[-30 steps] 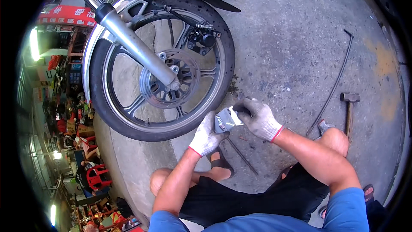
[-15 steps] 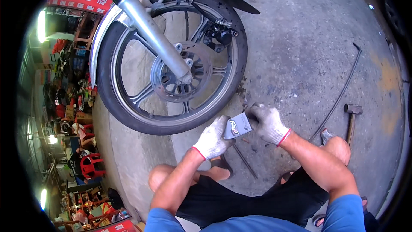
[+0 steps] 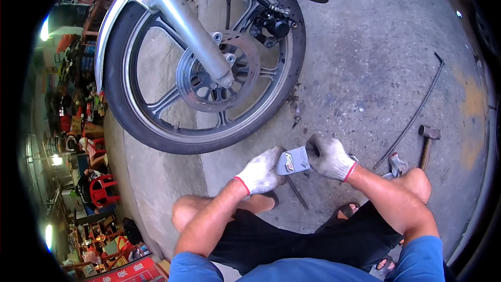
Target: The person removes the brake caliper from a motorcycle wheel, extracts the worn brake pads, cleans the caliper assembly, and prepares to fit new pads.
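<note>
box (image 3: 293, 161), grey: left edge clamped in gloved left hand (image 3: 265, 171); right hand (image 3: 327, 157) half-curled at right edge, cannot tell if gripping; motorcycle wheel (image 3: 218, 95) beyond top edge.

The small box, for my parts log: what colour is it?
The small box is mostly grey; the head view shows it best.

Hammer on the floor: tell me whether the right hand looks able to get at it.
Probably yes: the hammer lies just past the right knee, with nothing seen on top of it. The right hand, at the grey box, would likely have to leave that first.
</note>
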A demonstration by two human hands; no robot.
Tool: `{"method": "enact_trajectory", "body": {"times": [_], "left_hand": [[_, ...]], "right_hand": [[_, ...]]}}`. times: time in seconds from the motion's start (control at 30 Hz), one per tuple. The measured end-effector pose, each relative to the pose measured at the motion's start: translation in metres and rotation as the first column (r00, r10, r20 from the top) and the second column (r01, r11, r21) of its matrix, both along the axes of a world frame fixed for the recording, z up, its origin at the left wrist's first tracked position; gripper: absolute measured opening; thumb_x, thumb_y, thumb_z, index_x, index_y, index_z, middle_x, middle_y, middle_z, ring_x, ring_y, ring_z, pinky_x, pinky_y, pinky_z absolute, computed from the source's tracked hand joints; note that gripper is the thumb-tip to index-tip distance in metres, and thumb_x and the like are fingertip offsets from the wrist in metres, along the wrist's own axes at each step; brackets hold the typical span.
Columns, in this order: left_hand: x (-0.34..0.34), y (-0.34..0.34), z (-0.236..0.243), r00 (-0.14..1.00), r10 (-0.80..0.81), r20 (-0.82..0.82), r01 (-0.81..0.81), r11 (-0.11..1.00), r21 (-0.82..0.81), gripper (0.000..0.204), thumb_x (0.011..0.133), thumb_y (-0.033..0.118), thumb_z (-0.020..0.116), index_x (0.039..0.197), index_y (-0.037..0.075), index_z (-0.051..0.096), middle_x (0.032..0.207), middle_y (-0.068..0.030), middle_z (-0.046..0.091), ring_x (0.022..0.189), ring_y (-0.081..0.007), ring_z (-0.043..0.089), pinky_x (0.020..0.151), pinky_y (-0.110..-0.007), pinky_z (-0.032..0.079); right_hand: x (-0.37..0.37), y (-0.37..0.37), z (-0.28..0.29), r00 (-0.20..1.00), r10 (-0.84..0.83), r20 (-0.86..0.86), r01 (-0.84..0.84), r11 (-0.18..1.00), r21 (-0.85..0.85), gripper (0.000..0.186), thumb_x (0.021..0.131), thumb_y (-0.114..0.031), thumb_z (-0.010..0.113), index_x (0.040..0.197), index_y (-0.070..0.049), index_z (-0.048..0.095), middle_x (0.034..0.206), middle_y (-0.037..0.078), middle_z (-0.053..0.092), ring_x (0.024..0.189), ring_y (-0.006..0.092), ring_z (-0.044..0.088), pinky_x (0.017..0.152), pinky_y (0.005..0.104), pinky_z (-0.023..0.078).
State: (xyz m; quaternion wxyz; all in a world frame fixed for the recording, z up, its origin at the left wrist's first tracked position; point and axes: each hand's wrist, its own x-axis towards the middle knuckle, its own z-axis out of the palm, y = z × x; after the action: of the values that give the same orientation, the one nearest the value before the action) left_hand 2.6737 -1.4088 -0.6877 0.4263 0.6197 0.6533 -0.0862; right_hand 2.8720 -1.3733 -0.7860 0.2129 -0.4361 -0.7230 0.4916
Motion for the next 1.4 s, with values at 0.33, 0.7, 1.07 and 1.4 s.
{"method": "enact_trajectory", "body": {"times": [0.33, 0.7, 1.07, 1.4], "left_hand": [[0.000, 0.009, 0.011, 0.998, 0.058, -0.029, -0.059, 0.998, -0.002, 0.052, 0.072, 0.020, 0.074, 0.115, 0.002, 0.053, 0.102, -0.0238, 0.063, 0.101, -0.0394, 0.062, 0.084, -0.044, 0.049], [0.000, 0.003, 0.006, 0.993, 0.116, 0.011, -0.117, 0.992, 0.046, 0.053, 0.071, 0.021, 0.075, 0.115, 0.001, 0.053, 0.103, -0.0244, 0.063, 0.103, -0.0396, 0.062, 0.085, -0.043, 0.049], [0.012, 0.006, 0.000, 0.983, 0.104, -0.152, -0.094, 0.993, 0.071, 0.053, 0.070, 0.032, 0.076, 0.107, 0.001, 0.054, 0.098, -0.0261, 0.065, 0.097, -0.0432, 0.063, 0.082, -0.048, 0.050], [0.011, 0.011, 0.004, 0.976, 0.138, -0.168, -0.108, 0.979, 0.174, 0.047, 0.072, 0.027, 0.072, 0.106, 0.002, 0.053, 0.094, -0.0261, 0.066, 0.093, -0.0439, 0.064, 0.079, -0.049, 0.051]], "right_hand": [[0.004, 0.015, 0.011, 0.990, -0.097, -0.104, 0.098, 0.995, 0.003, 0.011, 0.078, -0.007, 0.062, 0.088, -0.001, 0.060, 0.072, 0.020, 0.061, 0.069, 0.0369, 0.065, 0.063, 0.0421, 0.051], [-0.003, 0.020, 0.011, 0.981, -0.009, -0.193, 0.017, 0.999, 0.041, 0.015, 0.077, -0.003, 0.063, 0.091, -0.003, 0.059, 0.086, 0.017, 0.062, 0.079, 0.0349, 0.064, 0.070, 0.0412, 0.051], [-0.006, 0.015, -0.001, 0.862, -0.333, -0.382, 0.192, 0.912, -0.363, 0.012, 0.084, 0.002, 0.056, 0.095, -0.001, 0.060, 0.083, 0.008, 0.065, 0.078, 0.0135, 0.060, 0.070, 0.0303, 0.049], [0.001, 0.031, 0.018, 0.740, -0.413, -0.531, 0.228, 0.896, -0.380, 0.012, 0.088, 0.005, 0.056, 0.100, 0.002, 0.054, 0.098, 0.012, 0.068, 0.092, 0.0162, 0.064, 0.082, 0.0301, 0.052]]}}
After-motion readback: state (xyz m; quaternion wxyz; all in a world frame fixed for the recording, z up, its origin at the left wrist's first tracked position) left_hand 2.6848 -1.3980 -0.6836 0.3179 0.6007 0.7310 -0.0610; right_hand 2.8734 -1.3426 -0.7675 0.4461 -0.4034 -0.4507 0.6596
